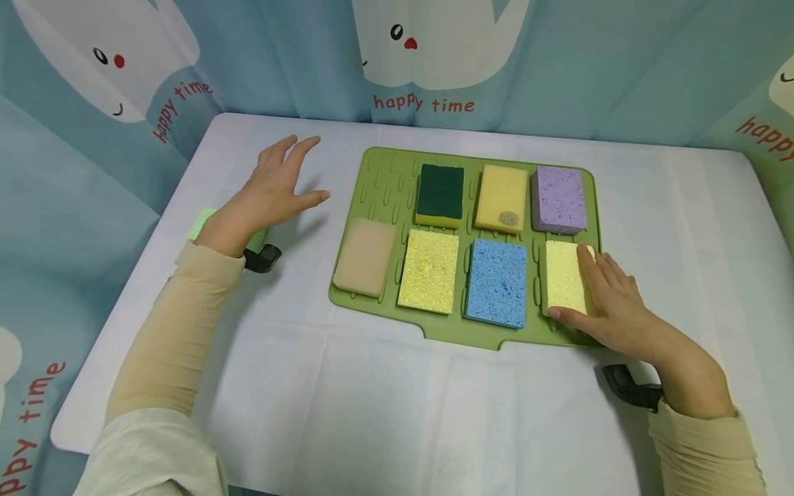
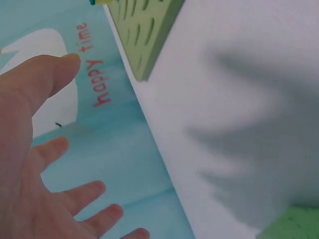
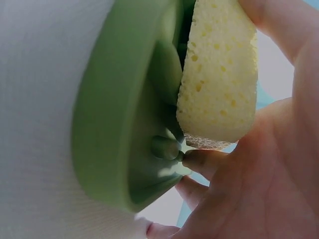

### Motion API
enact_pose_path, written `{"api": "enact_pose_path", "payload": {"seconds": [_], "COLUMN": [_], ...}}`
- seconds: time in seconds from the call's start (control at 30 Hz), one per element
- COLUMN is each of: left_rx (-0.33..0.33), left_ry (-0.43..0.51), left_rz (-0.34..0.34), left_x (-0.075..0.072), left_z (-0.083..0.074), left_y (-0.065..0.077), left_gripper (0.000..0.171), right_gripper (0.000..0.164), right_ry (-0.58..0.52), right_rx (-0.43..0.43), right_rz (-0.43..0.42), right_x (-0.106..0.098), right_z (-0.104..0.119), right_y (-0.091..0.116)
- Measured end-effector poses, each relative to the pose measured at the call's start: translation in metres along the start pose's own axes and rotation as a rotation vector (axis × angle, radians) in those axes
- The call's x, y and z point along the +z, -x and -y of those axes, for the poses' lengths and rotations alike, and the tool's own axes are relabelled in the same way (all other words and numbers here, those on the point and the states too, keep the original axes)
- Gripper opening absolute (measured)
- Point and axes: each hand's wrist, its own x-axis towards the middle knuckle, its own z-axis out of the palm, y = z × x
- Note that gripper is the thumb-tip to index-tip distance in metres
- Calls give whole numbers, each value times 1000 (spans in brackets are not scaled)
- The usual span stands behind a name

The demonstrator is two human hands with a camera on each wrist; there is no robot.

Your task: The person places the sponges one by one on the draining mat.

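Observation:
My right hand (image 1: 620, 313) grips a pale yellow sponge (image 1: 566, 277) at the right end of a green ribbed mat (image 1: 384, 182), thumb at its near end and fingers along its far right side. The right wrist view shows this sponge (image 3: 217, 74) close to the mat's raised rim (image 3: 99, 124); I cannot tell whether it touches the mat. My left hand (image 1: 267, 186) hovers over the left of the table with fingers spread and nothing in them. Under its wrist lies a light green sponge-like block (image 1: 201, 222), mostly hidden, its corner (image 2: 294, 224) showing in the left wrist view.
On the mat sit a green-and-yellow scrub sponge (image 1: 440, 193), a yellow sponge with a grey spot (image 1: 504, 193), a purple one (image 1: 560, 198), a beige one (image 1: 364, 257), a speckled yellow one (image 1: 429, 271) and a blue one (image 1: 496, 282). A blue curtain (image 1: 298, 55) hangs behind the white table (image 1: 372, 413).

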Motion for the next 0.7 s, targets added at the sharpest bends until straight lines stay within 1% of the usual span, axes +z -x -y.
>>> {"api": "enact_pose_path", "payload": {"seconds": [0.27,0.4,0.53,0.7], "left_rx": [-66,-104,-122,-167], "left_ry": [-19,-30,-38,-45], "left_rz": [-45,-45,-43,-33], "left_x": [-7,-9,-11,-13], "left_z": [13,15,18,27], "left_y": [9,12,13,19], "left_gripper": [85,85,85,86], "right_gripper": [108,108,108,108], "right_ry": [-4,-2,0,-4], "right_rx": [-3,-3,-9,-6], "right_rz": [-3,-3,-16,-10], "right_x": [1,1,1,0], "right_z": [-1,-1,-2,-1], "right_y": [0,-1,0,0]}}
